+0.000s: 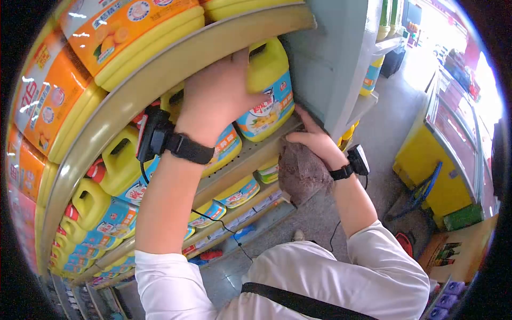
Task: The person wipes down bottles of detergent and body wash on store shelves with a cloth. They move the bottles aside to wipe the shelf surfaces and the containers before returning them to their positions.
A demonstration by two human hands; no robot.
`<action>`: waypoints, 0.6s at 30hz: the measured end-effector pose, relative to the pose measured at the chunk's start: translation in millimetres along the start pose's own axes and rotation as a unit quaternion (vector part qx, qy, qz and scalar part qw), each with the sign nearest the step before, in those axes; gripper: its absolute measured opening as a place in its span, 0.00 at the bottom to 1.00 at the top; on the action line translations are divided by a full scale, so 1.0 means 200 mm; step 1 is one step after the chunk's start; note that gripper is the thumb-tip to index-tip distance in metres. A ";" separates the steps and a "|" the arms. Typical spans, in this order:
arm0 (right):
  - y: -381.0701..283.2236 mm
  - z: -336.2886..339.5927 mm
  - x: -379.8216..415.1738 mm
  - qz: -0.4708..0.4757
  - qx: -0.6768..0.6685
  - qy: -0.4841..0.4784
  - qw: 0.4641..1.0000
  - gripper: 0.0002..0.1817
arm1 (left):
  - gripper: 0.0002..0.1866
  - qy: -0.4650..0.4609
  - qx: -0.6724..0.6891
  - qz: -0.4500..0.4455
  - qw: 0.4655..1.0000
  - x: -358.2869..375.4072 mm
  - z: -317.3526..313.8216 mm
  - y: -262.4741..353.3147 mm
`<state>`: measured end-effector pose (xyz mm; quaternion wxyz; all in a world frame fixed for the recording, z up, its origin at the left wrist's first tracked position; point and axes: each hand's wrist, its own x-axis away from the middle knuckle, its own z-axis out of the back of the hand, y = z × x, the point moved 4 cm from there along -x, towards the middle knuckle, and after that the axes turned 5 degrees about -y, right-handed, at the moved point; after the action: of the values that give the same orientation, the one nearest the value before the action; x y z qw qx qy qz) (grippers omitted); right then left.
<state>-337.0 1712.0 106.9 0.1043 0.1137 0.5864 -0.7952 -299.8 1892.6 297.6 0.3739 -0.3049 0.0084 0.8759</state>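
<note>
On the shelf at upper middle stands a yellow detergent jug (270, 109) with a blue label. My left hand (218, 96), blurred, is closed against the jug's left side. Its thumb crosses the label, while the other fingertips are partly hidden below the upper shelf's lip. A crumpled brown cloth (304, 173) hangs from my right hand (314, 140), which grips it near the jug's lower right corner. Some fingers of that hand point up along the grey side panel. Each wrist wears a black strap with a small device.
More yellow jugs (120, 162) line the same shelf to the left. Orange-labelled packs (120, 32) fill the shelf above, behind a curved beige edge (160, 50). A grey upright panel (325, 64) bounds the right. Beyond the aisle stands a yellow chest freezer (426, 160).
</note>
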 end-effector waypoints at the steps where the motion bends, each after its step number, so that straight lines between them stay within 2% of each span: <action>1: -0.01 -0.01 0.01 -0.039 -0.045 0.013 0.998 0.43 | 0.48 -0.001 -0.011 0.004 1.000 0.00 0.00 0.00; 2: -0.04 -0.01 0.02 -0.039 -0.043 0.012 0.998 0.43 | 0.48 0.001 -0.010 0.005 1.000 -0.01 -0.01 0.00; 4: -0.06 -0.01 0.03 -0.103 -0.115 -0.009 0.988 0.39 | 0.45 0.026 -0.024 -0.022 0.999 -0.03 -0.02 0.01; 8: 0.06 0.00 0.02 -0.075 -0.090 0.025 0.993 0.38 | 0.39 0.041 0.005 -0.012 0.999 -0.05 -0.02 0.05; 10: 0.04 0.00 0.04 -0.084 -0.155 0.056 0.983 0.37 | 0.32 0.030 0.011 0.021 0.999 -0.05 -0.02 0.06; 11: 0.01 0.00 0.06 -0.084 -0.155 0.057 0.983 0.37 | 0.32 0.031 0.012 0.020 0.999 -0.05 -0.03 0.05; 13: -0.05 -0.01 0.10 -0.094 -0.211 0.082 0.969 0.33 | 0.25 0.082 0.026 0.004 0.996 -0.06 -0.05 0.03; 18: -0.03 -0.03 0.12 -0.097 -0.254 0.110 0.956 0.29 | 0.21 0.143 0.042 0.027 0.988 -0.10 -0.09 0.01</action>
<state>-360.9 1718.1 103.2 -0.0133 0.1128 0.7853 -0.6085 -281.2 1872.6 293.6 0.3574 -0.4105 0.1068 0.8320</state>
